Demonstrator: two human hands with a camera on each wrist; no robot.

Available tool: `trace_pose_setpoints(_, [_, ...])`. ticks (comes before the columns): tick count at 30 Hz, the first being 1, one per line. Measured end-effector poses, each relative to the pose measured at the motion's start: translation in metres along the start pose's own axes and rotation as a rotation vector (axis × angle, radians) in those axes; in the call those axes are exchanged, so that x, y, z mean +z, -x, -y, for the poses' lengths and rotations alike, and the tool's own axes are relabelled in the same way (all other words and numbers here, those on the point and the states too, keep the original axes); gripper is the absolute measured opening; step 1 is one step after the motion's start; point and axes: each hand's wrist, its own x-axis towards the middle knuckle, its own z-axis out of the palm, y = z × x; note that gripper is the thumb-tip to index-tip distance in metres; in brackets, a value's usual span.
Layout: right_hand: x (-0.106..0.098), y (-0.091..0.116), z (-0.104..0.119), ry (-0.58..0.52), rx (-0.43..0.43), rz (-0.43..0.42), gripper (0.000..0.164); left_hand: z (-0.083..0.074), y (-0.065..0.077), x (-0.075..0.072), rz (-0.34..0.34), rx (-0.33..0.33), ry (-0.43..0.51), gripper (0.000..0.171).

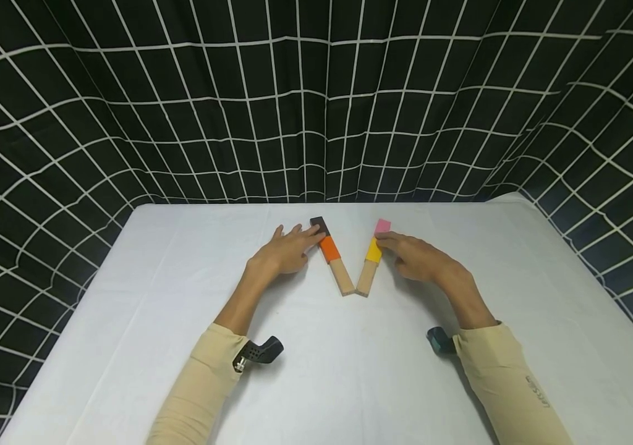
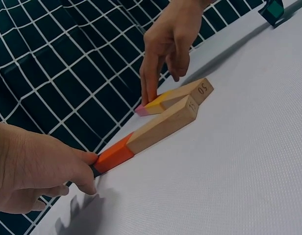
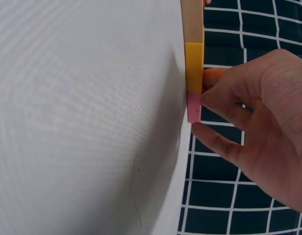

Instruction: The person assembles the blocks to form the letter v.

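Two straight rows of small blocks form a V on the white table, their near ends meeting. The left row runs from a black block [image 1: 318,221] through an orange block [image 1: 330,249] to a plain wooden block [image 1: 342,277]. In the right row are a pink block [image 1: 383,226], a yellow block [image 1: 373,251] and another plain wooden block [image 1: 366,279]. Extended fingers of my left hand [image 1: 285,253] touch the left row near the black and orange blocks. My right hand [image 1: 419,258] rests its fingertips on the right row where pink meets yellow. Numbers mark the wooden ends in the left wrist view.
A white cloth covers the table [image 1: 316,383]. Behind it and along both sides hangs a dark curtain [image 1: 305,111] with a white grid. A dark wrist-worn device [image 1: 263,351] sticks out inward from the left sleeve, and a similar device [image 1: 440,341] from the right.
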Motion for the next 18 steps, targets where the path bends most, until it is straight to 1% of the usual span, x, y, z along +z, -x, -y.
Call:
trace_pose_setpoints(8, [0.0003,0.0000,0.0000,-0.003,0.008,-0.005,0.059,-0.0006,-0.0012,0.0003,-0.004,0.002,-0.011,0.064])
trace_pose_setpoints(14, [0.0009,0.0004,-0.0009,-0.006,0.016,0.006,0.059,-0.0015,-0.0005,0.0011,0.011,0.006,-0.010,0.062])
trace_pose_setpoints(18, [0.0011,-0.0004,-0.0015,-0.007,0.011,0.004,0.060,-0.0015,-0.0005,0.0009,0.010,0.006,-0.028,0.062])
